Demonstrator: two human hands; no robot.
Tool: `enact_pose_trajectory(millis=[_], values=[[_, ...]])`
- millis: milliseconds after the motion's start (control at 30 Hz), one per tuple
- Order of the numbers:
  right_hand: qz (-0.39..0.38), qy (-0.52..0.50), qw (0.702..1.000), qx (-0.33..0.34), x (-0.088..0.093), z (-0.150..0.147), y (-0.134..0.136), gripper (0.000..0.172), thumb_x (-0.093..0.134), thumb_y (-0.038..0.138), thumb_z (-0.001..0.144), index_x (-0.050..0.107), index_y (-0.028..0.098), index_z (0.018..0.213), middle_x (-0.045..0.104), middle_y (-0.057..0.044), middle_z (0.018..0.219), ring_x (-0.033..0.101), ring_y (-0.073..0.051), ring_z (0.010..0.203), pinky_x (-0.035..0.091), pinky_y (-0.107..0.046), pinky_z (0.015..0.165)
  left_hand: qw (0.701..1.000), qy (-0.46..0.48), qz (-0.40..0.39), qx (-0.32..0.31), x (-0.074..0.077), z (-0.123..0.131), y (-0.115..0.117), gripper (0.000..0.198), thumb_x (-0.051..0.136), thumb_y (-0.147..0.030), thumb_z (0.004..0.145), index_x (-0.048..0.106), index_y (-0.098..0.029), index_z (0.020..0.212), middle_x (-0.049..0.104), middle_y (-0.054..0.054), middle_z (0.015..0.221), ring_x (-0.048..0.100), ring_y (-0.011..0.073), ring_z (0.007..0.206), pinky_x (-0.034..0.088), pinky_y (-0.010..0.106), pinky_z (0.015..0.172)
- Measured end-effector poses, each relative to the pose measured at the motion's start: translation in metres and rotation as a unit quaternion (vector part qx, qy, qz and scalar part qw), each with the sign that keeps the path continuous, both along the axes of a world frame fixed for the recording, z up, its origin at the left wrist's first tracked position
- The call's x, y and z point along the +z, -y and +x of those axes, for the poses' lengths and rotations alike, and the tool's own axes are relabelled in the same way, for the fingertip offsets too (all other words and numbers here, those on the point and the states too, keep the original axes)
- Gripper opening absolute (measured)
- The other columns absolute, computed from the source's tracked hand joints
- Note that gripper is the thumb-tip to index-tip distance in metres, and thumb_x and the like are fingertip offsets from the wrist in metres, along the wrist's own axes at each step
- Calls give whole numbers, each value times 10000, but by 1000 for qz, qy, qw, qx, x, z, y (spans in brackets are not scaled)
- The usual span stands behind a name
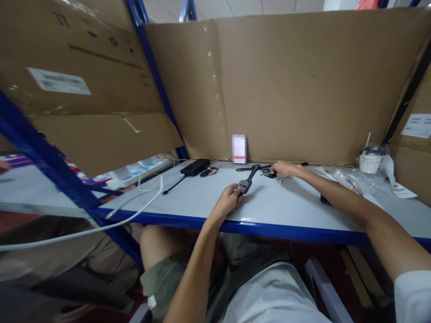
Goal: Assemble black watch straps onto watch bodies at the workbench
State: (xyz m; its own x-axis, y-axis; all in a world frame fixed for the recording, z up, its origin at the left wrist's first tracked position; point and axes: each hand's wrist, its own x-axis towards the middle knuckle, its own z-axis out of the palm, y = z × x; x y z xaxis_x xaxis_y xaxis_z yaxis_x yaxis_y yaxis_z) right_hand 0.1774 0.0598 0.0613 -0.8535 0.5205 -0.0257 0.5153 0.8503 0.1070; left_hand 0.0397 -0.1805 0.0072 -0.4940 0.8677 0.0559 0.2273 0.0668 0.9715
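My left hand (228, 199) is closed around the lower end of a dark grey bracket-like part (244, 185), flat and wide near my fingers. Its narrow black arm slants up and away to a rounded tip. Farther right, my right hand (283, 169) reaches to the back of the table, fingers curled down over a cluster of small dark and metallic parts (267, 173). Whatever is between those fingertips is too small to make out. Beside the cluster lies a thin black piece (243, 169), and a small shiny bit (280, 180) sits just below my right hand.
A phone (239, 149) with a lit screen leans upright on the cardboard back wall (286, 89). To the left are a black box (195, 167), small dark items (209, 172) and a white cable (148, 204). Clear plastic bags (350, 179) and a white cup (369, 161) stand right.
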Motion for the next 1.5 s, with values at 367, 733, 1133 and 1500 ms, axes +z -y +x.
enact_pose_trajectory(millis=[367, 733, 1133, 1500], values=[[-46, -1, 999, 1, 1, -32, -3, 280, 729, 248, 670, 759, 147, 929, 749, -146, 983, 679, -239, 822, 454, -280, 670, 1000, -3, -3, -8, -1, 0, 0, 216, 548, -385, 855, 432, -216, 785, 425, -87, 516, 316, 63, 356, 191, 167, 338], [-189, -211, 959, 1, -15, -63, -5, 135, 706, 215, 788, 716, 125, 888, 715, -41, 838, 621, -130, 754, 409, -201, 606, 1000, -6, -8, -4, 0, 1, 1, 214, 552, -389, 859, 446, -214, 795, 423, -88, 519, 320, 65, 360, 194, 170, 344], [-365, -455, 808, -82, 3, -24, 16, 165, 673, 193, 888, 559, 156, 774, 591, 17, 595, 583, -90, 543, 562, -236, 605, 999, -36, -6, -24, -3, 0, -1, 203, 545, -360, 872, 458, -208, 771, 423, -75, 526, 329, 73, 380, 206, 172, 342], [-473, -436, 765, 34, 3, -4, 101, 77, 697, 88, 738, 650, 141, 707, 648, 2, 636, 592, -99, 548, 510, -185, 460, 997, -62, -13, -43, -2, 0, 0, 231, 570, -386, 867, 485, -195, 768, 422, -75, 532, 327, 65, 384, 212, 174, 356]])
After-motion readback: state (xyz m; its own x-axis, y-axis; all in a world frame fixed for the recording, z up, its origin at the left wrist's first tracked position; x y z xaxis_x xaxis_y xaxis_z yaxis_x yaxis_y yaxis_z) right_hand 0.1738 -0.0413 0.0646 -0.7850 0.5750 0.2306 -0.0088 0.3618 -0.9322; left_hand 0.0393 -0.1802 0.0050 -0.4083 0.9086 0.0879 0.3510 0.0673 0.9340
